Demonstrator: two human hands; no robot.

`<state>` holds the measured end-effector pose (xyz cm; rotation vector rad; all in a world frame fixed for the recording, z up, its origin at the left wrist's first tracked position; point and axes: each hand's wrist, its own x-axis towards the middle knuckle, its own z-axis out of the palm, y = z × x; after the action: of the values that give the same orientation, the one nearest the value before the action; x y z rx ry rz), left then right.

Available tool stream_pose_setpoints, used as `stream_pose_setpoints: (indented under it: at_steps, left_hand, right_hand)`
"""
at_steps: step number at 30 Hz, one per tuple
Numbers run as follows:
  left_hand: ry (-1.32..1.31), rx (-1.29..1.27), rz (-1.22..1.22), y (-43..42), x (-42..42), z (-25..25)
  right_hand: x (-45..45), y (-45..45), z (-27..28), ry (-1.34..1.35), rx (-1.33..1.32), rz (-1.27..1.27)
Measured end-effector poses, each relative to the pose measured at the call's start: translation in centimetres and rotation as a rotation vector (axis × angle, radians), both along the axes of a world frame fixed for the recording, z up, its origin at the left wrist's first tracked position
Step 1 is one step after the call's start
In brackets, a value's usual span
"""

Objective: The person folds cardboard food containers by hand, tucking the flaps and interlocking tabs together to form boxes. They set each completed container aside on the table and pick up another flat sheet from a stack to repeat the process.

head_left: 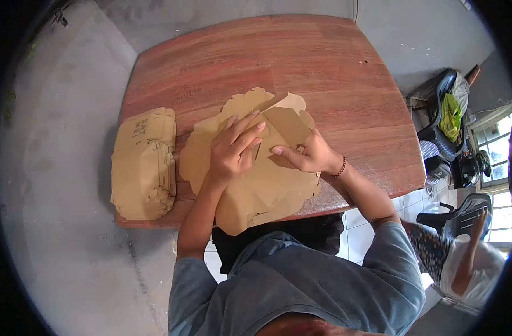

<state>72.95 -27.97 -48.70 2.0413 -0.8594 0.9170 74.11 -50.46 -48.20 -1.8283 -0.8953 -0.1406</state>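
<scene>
Brown die-cut cardboard sheets [273,193] lie in an overlapping pile near the front edge of the table. On top of them, one piece has a raised flap [288,124]. My left hand [233,147] rests on the cardboard left of that flap, its fingers stretched out and holding nothing. With the thumb below and the fingers partly hidden behind the board, my right hand [309,154] grips the flap's right side. A beaded bracelet is on the right wrist.
A thick stack of flat cardboard [144,168] stands on the wooden table [267,56] at the left. Dark chairs [443,120] with bags are at the right. Another person [463,263] is at the lower right, near a second chair.
</scene>
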Motion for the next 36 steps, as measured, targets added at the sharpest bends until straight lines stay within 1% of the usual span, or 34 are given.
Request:
stream_pose_setpoints:
  at_steps: [3, 6, 9, 12, 14, 15, 17, 18, 20, 21, 22, 23, 24, 26, 30, 32, 33, 35, 36]
  left_hand:
    - [0.046, -0.008, -0.019, 0.2, 0.0, 0.1]
    - [0.031, 0.017, -0.04, 0.4, 0.0, 0.5]
    - [0.007, 0.083, -0.024, 0.7, 0.3, 0.1]
    - [0.019, 0.117, -0.044, 0.8, 0.4, 0.3]
    - [0.023, 0.163, -0.022, 0.4, -0.3, 1.2]
    - [0.027, 0.21, -0.003, 0.1, -0.5, 1.7]
    - [-0.002, 0.258, 0.047, -0.2, -0.5, 1.1]
    - [-0.033, 0.305, 0.094, -0.2, -0.5, 0.6]
    - [-0.049, 0.313, 0.113, 0.0, -0.5, 0.1]
    - [-0.069, 0.324, 0.126, 0.1, -0.4, 0.0]
    - [-0.067, 0.324, 0.129, 0.1, -0.3, -0.1]
    - [-0.085, 0.278, 0.099, 0.1, -0.2, -0.2]
    - [-0.104, 0.231, 0.068, 0.1, -0.1, -0.1]
    - [-0.123, 0.232, 0.083, 0.2, -0.2, 0.0]
    - [-0.163, 0.221, 0.115, 0.5, -0.2, 0.3]
    - [-0.167, 0.2, 0.119, 0.6, -0.2, 0.6]
    - [-0.169, 0.179, 0.124, 0.7, -0.2, 0.7]
    - [-0.179, 0.179, 0.112, 1.0, -0.3, 0.9]
    - [-0.188, 0.18, 0.102, 1.1, -0.3, 0.9]
  right_hand:
    - [0.1, 0.0, -0.2, 0.002, -0.034, 0.004]
    - [0.0, 0.3, 0.1, -0.053, 0.009, -0.017]
    - [-0.1, 0.3, 0.1, -0.006, 0.027, -0.025]
    - [-0.1, 0.2, 0.0, 0.024, -0.034, -0.043]
    - [-0.4, 0.2, 0.4, 0.153, 0.013, -0.034]
    - [-0.4, 0.0, 0.7, 0.154, 0.014, -0.031]
    - [-0.3, -0.3, 1.0, 0.44, -0.041, -0.046]
    - [-0.3, -0.1, 0.7, 0.439, -0.043, -0.042]
    - [-0.2, 0.2, 0.2, 0.292, 0.062, -0.027]
    - [-0.2, 0.3, 0.3, 0.294, 0.061, -0.023]
    - [-0.3, 0.5, 0.4, 0.239, 0.066, -0.037]
    - [-0.4, 0.6, 0.5, 0.185, 0.071, -0.051]
    - [-0.3, 0.5, 0.5, 0.186, 0.071, -0.048]
    - [-0.1, -0.1, 0.3, -0.028, -0.103, -0.095]
    - [0.1, -0.9, 0.9, -0.029, -0.128, -0.104]
    - [0.8, -1.9, 0.5, -0.078, 0.012, -0.029]
    - [1.0, -2.0, 0.4, -0.079, 0.012, -0.032]
    - [1.5, -2.2, 0.4, -0.013, 0.412, -0.032]
    - [1.9, -2.5, 0.6, -0.015, 0.414, -0.033]
